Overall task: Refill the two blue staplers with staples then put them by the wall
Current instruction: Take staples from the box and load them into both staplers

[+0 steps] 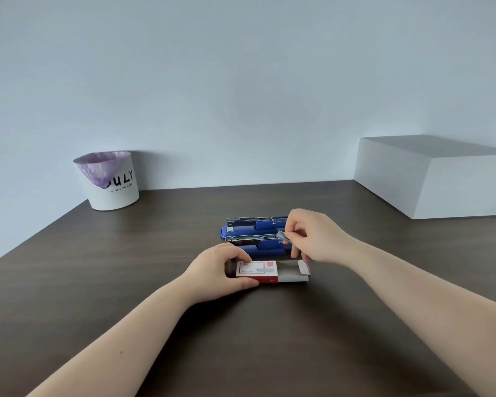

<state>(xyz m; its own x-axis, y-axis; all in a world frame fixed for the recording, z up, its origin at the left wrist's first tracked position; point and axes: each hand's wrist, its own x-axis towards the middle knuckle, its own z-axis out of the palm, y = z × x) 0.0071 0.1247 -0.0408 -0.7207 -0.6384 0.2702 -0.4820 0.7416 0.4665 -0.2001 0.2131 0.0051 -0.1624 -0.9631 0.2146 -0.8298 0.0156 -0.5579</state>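
Staple strip lifted from its box, two open staplers just behind.

The left hand [221, 270] grips the red-and-white staple box [265, 272] on the dark table [126, 282], thumb on the near edge and fingers over the far one, with the inner tray slid out to the right. Above that tray, the right hand [312, 236] pinches a strip of staples [282, 235] between thumb and fingertips, over the nearer blue stapler [262, 247]. The farther blue stapler [252, 224] lies just beyond, parallel. Both sit well short of the wall [241, 96].
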